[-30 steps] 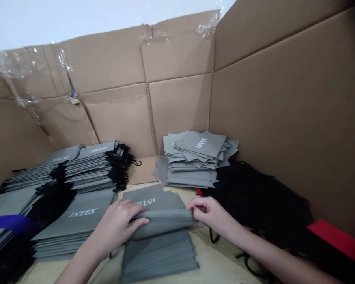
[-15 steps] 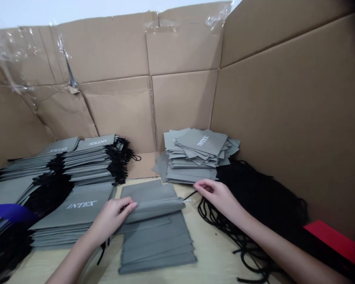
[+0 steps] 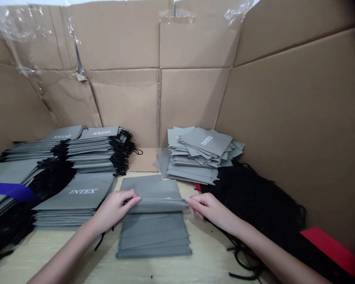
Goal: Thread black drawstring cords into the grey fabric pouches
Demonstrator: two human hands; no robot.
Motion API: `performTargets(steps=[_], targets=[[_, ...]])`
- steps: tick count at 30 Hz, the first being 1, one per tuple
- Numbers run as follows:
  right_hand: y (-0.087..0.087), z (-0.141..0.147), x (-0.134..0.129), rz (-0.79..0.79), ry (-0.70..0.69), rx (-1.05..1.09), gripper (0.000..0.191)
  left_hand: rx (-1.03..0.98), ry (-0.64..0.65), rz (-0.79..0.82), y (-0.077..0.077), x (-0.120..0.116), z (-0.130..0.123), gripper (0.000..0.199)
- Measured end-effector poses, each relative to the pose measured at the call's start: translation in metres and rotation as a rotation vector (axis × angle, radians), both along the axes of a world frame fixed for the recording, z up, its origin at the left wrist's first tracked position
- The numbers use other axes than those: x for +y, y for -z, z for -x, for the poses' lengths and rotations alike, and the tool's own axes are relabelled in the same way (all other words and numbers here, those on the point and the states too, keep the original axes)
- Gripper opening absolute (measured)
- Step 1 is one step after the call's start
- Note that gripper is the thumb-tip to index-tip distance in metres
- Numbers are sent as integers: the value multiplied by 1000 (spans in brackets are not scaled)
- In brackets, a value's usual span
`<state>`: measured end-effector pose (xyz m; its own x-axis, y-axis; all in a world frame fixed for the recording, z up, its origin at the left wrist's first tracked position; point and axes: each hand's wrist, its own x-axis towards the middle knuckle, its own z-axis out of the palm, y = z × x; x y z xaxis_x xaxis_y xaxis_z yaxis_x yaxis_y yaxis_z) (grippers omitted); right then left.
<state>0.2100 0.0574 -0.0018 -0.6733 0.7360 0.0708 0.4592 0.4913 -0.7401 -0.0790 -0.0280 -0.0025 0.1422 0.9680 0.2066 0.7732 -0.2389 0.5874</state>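
Observation:
A grey fabric drawstring pouch (image 3: 162,205) is raised with its upper edge lying across between my two hands. My left hand (image 3: 116,206) is closed on its left end, thumb on top. My right hand (image 3: 208,207) pinches the right corner, at the end of the pouch's hem; any cord there is hidden by the fingers. Beneath lie more flat grey pouches (image 3: 154,236), slightly fanned on the table. A heap of black cords (image 3: 254,201) lies beside my right forearm.
Stacks of grey INTEX pouches with black cords (image 3: 90,148) stand at left, with a nearer stack (image 3: 83,193) by my left hand. A loose INTEX pile (image 3: 205,146) is at back right. Cardboard walls (image 3: 192,94) enclose the table. A red piece (image 3: 328,248) lies at right.
My right hand has moved in from the cord's stretched end to the pouch's right corner. The black cord and white tip seen there before no longer show. The view has shifted slightly.

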Motion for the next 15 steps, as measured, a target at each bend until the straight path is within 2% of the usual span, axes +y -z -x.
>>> performTargets(steps=[2, 6, 8, 11, 15], targets=[[-1, 0, 1, 88, -41, 61, 47, -71, 6, 100, 1, 0, 1, 32], [-2, 1, 1, 204, -9, 159, 45, -149, 25, 257, 1, -1, 2, 29], [-3, 0, 2, 333, 10, 216, 45, -159, 41, 250, -1, -2, 0, 31], [-7, -5, 5, 532, 45, 383, 43, -177, 86, 156, -8, -4, -2, 34], [-15, -16, 13, 591, 105, 616, 42, -243, 100, 101, -13, -4, 1, 41]])
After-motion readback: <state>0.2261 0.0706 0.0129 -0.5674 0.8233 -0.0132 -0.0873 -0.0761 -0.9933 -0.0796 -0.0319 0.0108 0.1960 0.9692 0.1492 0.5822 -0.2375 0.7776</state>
